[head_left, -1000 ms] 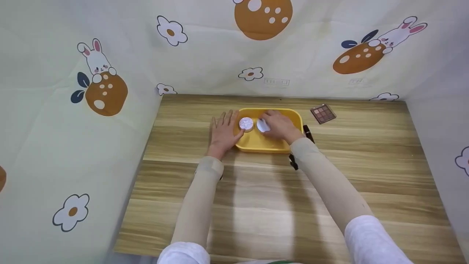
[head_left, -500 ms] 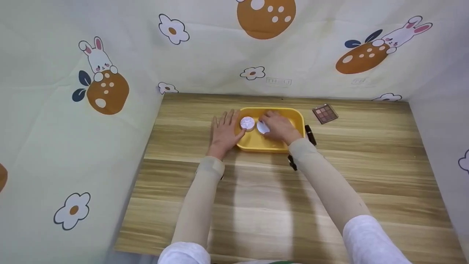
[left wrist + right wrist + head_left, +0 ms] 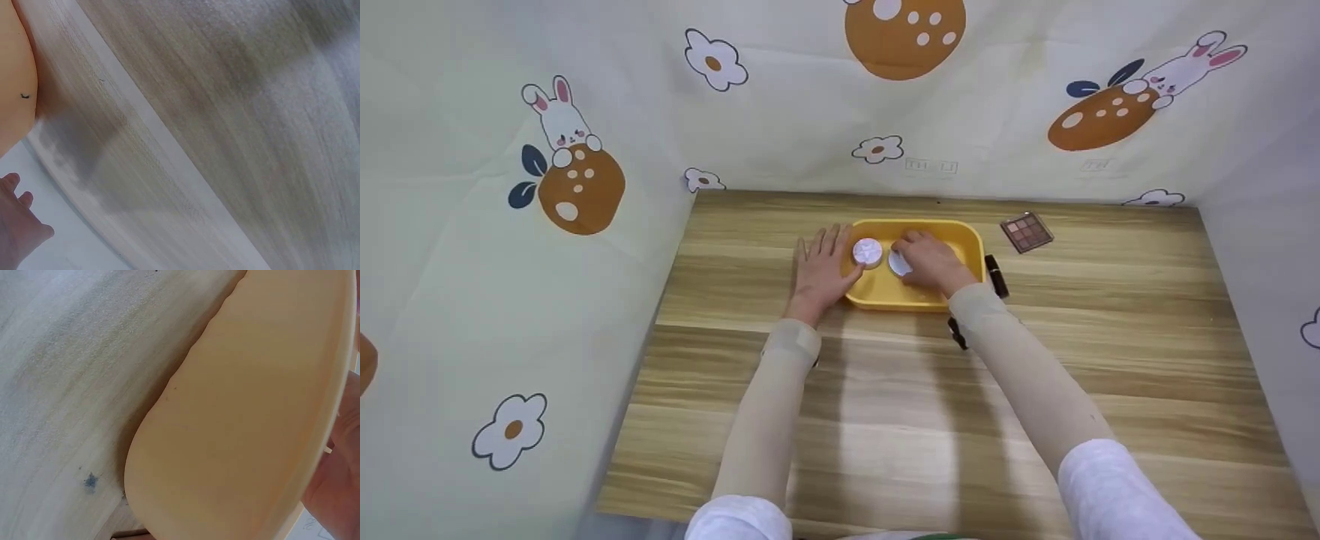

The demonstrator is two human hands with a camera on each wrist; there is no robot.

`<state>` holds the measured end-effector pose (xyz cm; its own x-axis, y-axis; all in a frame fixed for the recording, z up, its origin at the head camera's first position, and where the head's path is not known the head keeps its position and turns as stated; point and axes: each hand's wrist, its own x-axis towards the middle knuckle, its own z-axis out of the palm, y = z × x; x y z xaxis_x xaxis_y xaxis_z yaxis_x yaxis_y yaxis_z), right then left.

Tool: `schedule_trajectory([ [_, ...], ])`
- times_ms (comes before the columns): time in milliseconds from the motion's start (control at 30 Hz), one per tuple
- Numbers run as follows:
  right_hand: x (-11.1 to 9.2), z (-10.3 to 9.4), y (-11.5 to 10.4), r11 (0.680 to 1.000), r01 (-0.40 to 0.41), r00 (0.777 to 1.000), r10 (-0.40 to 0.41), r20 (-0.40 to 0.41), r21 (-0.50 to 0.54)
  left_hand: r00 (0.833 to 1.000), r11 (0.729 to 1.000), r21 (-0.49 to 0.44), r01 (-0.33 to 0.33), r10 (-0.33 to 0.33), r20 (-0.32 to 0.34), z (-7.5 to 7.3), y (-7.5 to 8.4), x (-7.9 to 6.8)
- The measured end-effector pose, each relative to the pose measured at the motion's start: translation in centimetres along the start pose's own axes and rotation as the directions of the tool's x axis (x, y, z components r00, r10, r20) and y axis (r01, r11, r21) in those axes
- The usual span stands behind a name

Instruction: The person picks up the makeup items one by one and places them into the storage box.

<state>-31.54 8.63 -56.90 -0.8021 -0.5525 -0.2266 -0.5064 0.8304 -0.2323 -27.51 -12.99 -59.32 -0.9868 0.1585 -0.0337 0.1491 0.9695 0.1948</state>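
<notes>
A yellow tray stands on the wooden table, its outer wall large in the right wrist view. My left hand lies at its left rim, fingers spread and thumb reaching over the edge beside a round case with a white, star-patterned top. Inside the tray, my right hand grips a second round white-topped case with curled fingers, which hide its right side. In the left wrist view, part of my left hand shows at the lower left, below the tray wall.
An eyeshadow palette lies right of the tray. A dark tube lies close to the tray's right wall. Beside the right wrist a small black object is partly hidden. A patterned cloth walls the table's back and sides.
The head view has shifted slightly. My right hand keeps its grip on the round case, which has moved a little toward the front of the tray. The left hand stays at the rim.
</notes>
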Motion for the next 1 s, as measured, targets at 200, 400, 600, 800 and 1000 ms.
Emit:
schedule_trajectory([
  [200,-0.1,0.1,0.0,1.000,-0.012,1.000,0.012,-0.008,-0.008,1.000,1.000,-0.003,-0.001,0.001,0.004,0.1,0.1,0.1],
  [400,-0.2,0.2,0.1,1.000,-0.006,1.000,0.006,-0.018,-0.006,1.000,1.000,-0.004,-0.005,0.005,-0.004,0.2,0.1,0.2],
  [600,-0.4,0.0,0.3,1.000,0.007,1.000,-0.007,-0.012,-0.001,1.000,1.000,-0.003,-0.005,0.005,-0.010,0.2,0.0,0.1],
  [800,-0.7,-0.4,0.3,1.000,0.005,1.000,-0.005,-0.012,0.010,1.000,1.000,0.007,-0.001,0.001,-0.003,0.1,0.0,0.0],
  [1000,-0.9,-0.9,0.2,1.000,-0.002,1.000,0.002,-0.012,0.013,1.000,1.000,-0.008,-0.004,0.004,-0.007,0.2,0.0,0.1],
])
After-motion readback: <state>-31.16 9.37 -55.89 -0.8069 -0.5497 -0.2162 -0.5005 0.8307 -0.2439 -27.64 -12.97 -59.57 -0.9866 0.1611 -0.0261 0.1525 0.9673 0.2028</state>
